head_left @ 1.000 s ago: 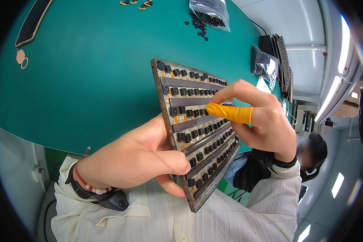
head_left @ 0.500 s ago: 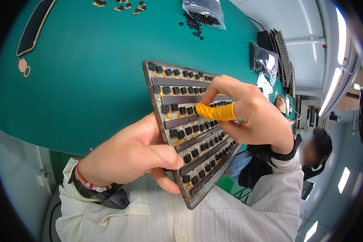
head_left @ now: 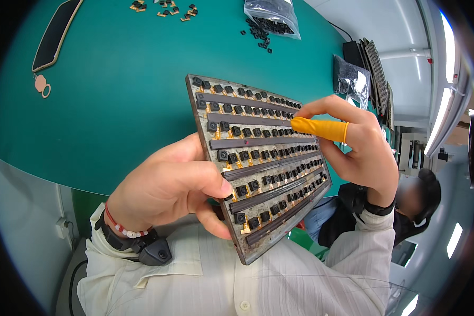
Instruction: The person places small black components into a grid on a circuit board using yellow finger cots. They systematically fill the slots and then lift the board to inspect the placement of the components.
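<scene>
A metal tray (head_left: pixel 247 121) is tilted up in front of me, with dark strips between its rows. In the rows sit small black square modules (head_left: pixel 214 107) with gold flexible tails, resembling camera modules. My left hand (head_left: pixel 168 184) grips the tray's left edge, thumb on the front face and fingers behind. At the tray's right side is my right hand (head_left: pixel 363 137), with a yellow finger cot (head_left: pixel 321 129) on one finger. Its bent fingers come together over the upper rows; anything pinched between their tips is hidden.
A phone (head_left: pixel 55 37) with a pink ring tag (head_left: pixel 40 82) lies far left on the green table (head_left: pixel 115 105). Loose gold-tailed modules (head_left: pixel 193 9) and a clear bag (head_left: pixel 271 8) beside spilled black pieces (head_left: pixel 259 32) are at the back. Trays (head_left: pixel 376 68) and a person (head_left: pixel 347 216) are right.
My right hand has moved right and slightly up along the tray, uncovering the middle of the rows. The tray has turned to show more of its face; my left hand still holds it.
</scene>
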{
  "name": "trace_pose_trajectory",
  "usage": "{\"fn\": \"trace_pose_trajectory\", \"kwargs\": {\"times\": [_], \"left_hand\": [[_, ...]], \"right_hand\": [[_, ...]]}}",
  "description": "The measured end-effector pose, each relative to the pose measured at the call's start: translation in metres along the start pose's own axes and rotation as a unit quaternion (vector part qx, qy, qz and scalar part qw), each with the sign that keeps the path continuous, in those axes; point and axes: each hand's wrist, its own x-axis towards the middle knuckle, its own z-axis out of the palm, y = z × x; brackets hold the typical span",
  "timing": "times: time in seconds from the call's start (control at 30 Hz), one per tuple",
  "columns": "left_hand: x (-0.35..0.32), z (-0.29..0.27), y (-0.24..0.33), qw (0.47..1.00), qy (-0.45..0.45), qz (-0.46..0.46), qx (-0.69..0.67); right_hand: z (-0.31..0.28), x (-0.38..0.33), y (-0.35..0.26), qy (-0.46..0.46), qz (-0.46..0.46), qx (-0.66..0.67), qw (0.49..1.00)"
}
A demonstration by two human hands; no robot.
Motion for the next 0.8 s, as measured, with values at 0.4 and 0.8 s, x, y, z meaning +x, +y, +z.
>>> {"fn": "trace_pose_trajectory", "kwargs": {"times": [0.4,0.8], "left_hand": [[0.001,-0.008,0.0,0.996,-0.031,0.048,-0.064],[0.002,-0.011,-0.005,0.991,-0.045,0.078,-0.104]], "right_hand": [[-0.008,-0.044,0.007,0.048,0.107,0.014,0.993],[0.001,-0.049,0.0,0.068,0.081,0.051,0.993]]}}
